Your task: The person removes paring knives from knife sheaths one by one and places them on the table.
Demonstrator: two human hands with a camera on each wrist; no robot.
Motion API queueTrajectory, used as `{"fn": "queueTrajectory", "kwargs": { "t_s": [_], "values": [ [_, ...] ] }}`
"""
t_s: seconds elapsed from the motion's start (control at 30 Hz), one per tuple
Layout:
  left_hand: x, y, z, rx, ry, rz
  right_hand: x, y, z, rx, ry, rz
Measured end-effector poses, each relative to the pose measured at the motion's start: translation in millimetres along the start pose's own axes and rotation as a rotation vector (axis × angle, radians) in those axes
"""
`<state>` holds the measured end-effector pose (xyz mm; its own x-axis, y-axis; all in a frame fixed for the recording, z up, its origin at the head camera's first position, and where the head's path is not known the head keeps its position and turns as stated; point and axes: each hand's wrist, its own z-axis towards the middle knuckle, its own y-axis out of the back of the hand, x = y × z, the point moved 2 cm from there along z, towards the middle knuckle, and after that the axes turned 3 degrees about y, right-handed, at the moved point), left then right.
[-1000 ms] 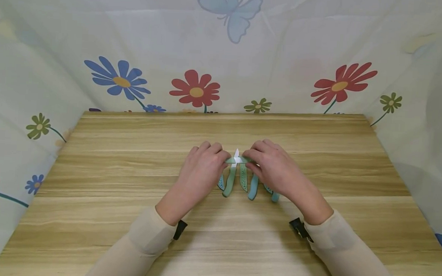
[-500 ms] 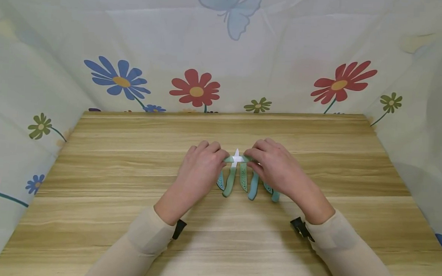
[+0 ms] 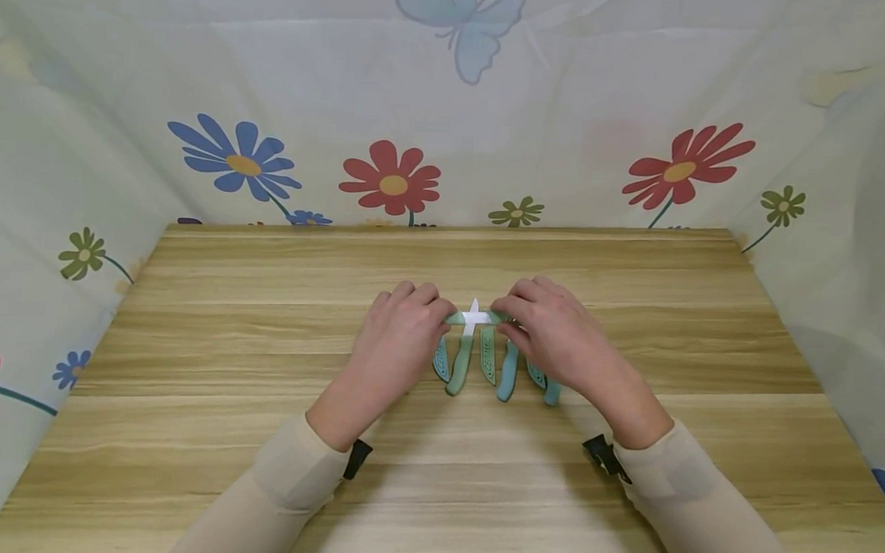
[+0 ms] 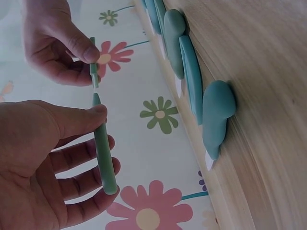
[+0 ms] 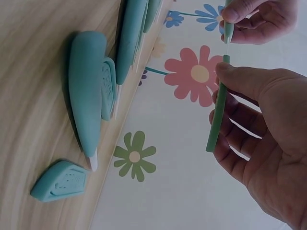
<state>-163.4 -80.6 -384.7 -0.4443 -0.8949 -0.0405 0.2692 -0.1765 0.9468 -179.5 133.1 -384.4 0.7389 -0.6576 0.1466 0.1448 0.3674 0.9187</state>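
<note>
My left hand [image 3: 403, 337] pinches the light green handle of a small knife [image 4: 104, 160] between thumb and fingers. Opposite it, my right hand [image 3: 555, 332] grips a green blade sheath [image 5: 219, 110]. Between the hands, a stretch of the knife's white blade [image 3: 475, 318] lies level, its tip end hidden at the sheath. Just below, in the head view, another green-handled knife [image 3: 458, 369] lies on the table with its white blade pointing away. Beside it lie a green sheath [image 3: 488, 358] and a blue-handled knife [image 3: 507, 373].
A blue sheath [image 3: 441, 362] lies by the left hand. Under the right hand are another blue sheath [image 3: 536, 375] and a teal knife handle [image 3: 552, 393], partly covered. The wooden table [image 3: 431, 493] ends at a flower-printed cloth [image 3: 570, 133] behind and at the sides.
My hands have drawn slightly apart, the left one leftward and the right one rightward. More white blade shows between handle and sheath. The things on the table stay put.
</note>
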Motion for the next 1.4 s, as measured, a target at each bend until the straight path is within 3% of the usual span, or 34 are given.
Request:
{"fn": "queueTrajectory", "kwargs": {
  "t_s": [1.4],
  "values": [
    [4.4,3.4,-0.9,-0.001,0.025,-0.006,-4.8,3.1,-0.6,0.032,-0.029,0.006]
  ]
}}
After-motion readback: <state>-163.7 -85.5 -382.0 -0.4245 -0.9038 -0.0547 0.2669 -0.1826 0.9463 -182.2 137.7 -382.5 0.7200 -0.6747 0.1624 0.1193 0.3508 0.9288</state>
